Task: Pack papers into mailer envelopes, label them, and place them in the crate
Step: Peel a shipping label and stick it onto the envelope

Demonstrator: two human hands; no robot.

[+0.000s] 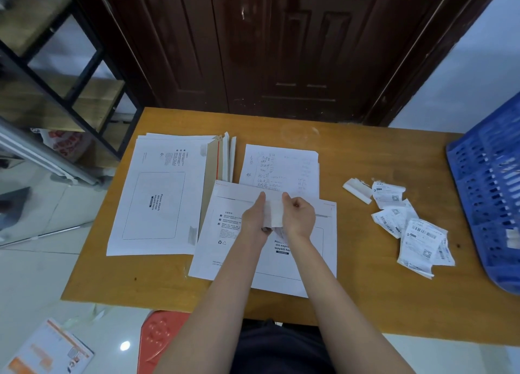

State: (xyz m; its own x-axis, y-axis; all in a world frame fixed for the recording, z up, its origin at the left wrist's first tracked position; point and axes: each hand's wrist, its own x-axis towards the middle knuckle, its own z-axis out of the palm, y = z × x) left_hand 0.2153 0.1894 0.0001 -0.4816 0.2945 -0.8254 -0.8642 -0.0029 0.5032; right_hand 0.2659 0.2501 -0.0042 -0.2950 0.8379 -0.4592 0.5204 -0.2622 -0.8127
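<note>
Head view: both your hands meet over the mailer envelope (261, 264) lying at the near-centre of the surface (365, 297). Left hand (254, 218) and right hand (299, 214) each pinch a side of a small white label (274, 211), fingers curled on it, held just above the mailer's upper half. Mailer's near edge sits close to the surface's front edge; its far edge overlaps the handwritten papers (281, 164) behind it.

To your left, a stack of mailers (157, 199) lies flat, its left corner close to the surface's left edge, its right side just beside the centre mailer. To your right, a loose pile of labels (413, 233) w/ a peeled backing strip (357, 190) beside it, well apart from the mailer; bare wood between them. Blue crate (489, 193) stands tilted at the right edge, near the label pile.

Bare surface shows along the far edge by the door (281, 44) and at the near right corner. Red stool (160, 337) sits below the front edge.
</note>
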